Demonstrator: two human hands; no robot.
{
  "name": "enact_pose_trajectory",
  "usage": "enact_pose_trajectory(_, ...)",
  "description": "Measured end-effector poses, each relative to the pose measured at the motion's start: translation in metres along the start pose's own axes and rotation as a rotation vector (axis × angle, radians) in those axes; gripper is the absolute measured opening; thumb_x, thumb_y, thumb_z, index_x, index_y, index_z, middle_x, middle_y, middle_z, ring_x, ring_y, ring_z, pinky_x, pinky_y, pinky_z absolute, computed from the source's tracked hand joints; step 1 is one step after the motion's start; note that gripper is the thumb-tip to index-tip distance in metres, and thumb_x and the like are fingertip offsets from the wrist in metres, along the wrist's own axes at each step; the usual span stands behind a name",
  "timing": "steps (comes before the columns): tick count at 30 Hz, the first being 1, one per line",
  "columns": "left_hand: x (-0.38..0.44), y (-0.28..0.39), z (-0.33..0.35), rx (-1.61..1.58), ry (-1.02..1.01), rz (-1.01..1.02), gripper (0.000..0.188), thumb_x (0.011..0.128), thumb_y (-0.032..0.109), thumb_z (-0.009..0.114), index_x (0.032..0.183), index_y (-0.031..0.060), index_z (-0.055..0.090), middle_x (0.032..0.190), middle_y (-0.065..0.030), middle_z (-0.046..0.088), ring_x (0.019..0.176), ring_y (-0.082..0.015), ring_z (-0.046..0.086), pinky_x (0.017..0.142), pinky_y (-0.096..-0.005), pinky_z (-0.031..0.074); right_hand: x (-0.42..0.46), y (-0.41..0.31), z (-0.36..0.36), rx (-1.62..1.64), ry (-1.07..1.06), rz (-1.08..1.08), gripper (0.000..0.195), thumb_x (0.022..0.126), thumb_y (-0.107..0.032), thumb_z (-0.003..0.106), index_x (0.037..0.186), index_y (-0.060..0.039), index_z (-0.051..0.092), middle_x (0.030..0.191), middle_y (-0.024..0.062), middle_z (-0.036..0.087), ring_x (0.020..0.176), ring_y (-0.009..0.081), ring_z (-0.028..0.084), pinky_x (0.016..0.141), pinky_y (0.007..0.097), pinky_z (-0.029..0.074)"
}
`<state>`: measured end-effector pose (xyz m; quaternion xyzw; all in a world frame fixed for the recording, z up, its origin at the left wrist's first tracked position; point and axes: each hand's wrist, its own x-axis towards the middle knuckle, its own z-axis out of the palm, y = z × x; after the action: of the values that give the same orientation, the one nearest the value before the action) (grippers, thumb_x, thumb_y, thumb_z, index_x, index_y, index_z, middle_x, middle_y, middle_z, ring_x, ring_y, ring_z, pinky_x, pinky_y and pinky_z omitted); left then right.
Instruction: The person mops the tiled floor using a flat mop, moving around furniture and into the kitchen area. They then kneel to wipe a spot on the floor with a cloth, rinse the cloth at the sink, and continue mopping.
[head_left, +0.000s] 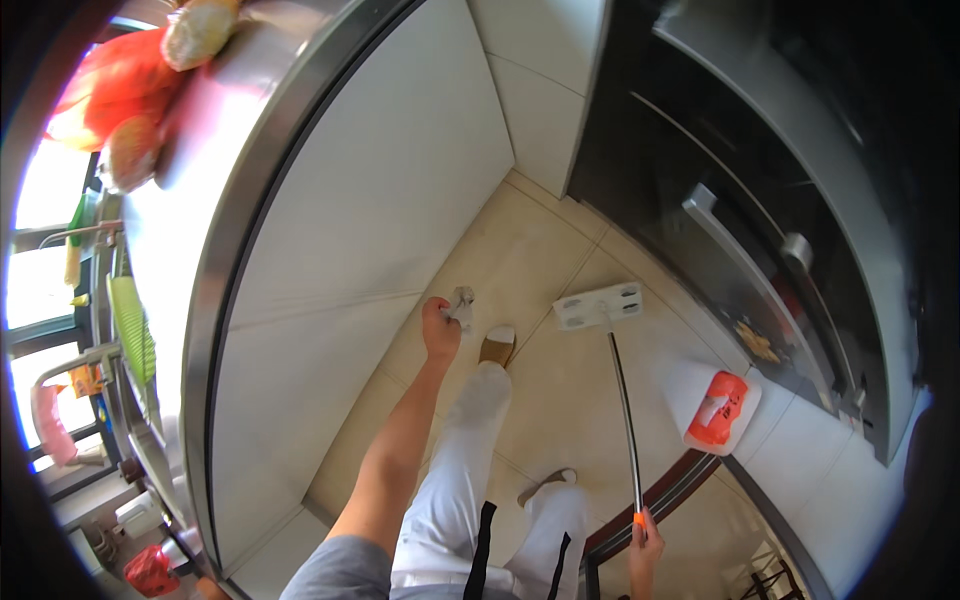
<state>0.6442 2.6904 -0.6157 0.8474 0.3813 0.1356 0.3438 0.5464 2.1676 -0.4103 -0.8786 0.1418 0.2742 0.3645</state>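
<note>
My right hand (646, 546) grips the handle of a flat floor mop (621, 397), a thin metal pole with an orange section near my fingers. The mop's white rectangular head (598, 306) rests on the tiled floor. In my left hand (441, 330) is a crumpled, dirty whitish cloth or wipe (462, 304), held out above the floor close to the white cabinet front. Its exact kind is hard to make out. My slippered feet stand on the tiles between the cloth and the mop.
White cabinet panels (360, 210) and a metal-edged countertop (225, 247) rise at left. A black appliance with a silver handle (757, 292) stands at right. Near the door track (652, 502) sits a white bin lined with a red bag (718, 409).
</note>
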Motion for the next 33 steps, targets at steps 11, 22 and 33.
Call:
enact_pose_trajectory(11,0.094,-0.115,0.143,-0.051,0.023,-0.034,0.031,0.067,-0.011,0.053,0.095,0.0026,0.053,0.089,-0.015,0.052,0.086,-0.0327,0.052,0.074,-0.039,0.043,0.087,0.0,0.058,-0.285,-0.008,-0.07,0.033,0.092,-0.02,0.053,0.12,-0.0013,0.055,0.111,0.0121,0.062,0.091,0.0153,0.059,0.075,0.0266,0.048)
enact_pose_trajectory(22,0.096,-0.188,0.248,0.353,-0.008,0.361,0.04,0.082,0.011,0.055,0.119,-0.0035,0.049,0.125,-0.0173,0.045,0.109,-0.0351,0.043,0.093,-0.0441,0.036,0.093,0.081,0.075,-0.201,0.086,0.17,0.04,0.094,-0.025,0.049,0.124,0.0017,0.05,0.093,0.0076,0.062,0.067,0.0121,0.05,0.055,0.0266,0.042)
enact_pose_trajectory(33,0.224,-0.188,0.288,0.403,-0.04,0.426,0.046,0.083,-0.001,0.045,0.128,-0.0093,0.037,0.139,-0.021,0.031,0.127,-0.0409,0.029,0.105,-0.0463,0.027,0.105,0.059,0.099,-0.413,0.039,0.281,0.042,0.094,-0.028,0.048,0.125,0.0001,0.049,0.119,0.0182,0.057,0.108,0.0254,0.055,0.089,0.0335,0.044)
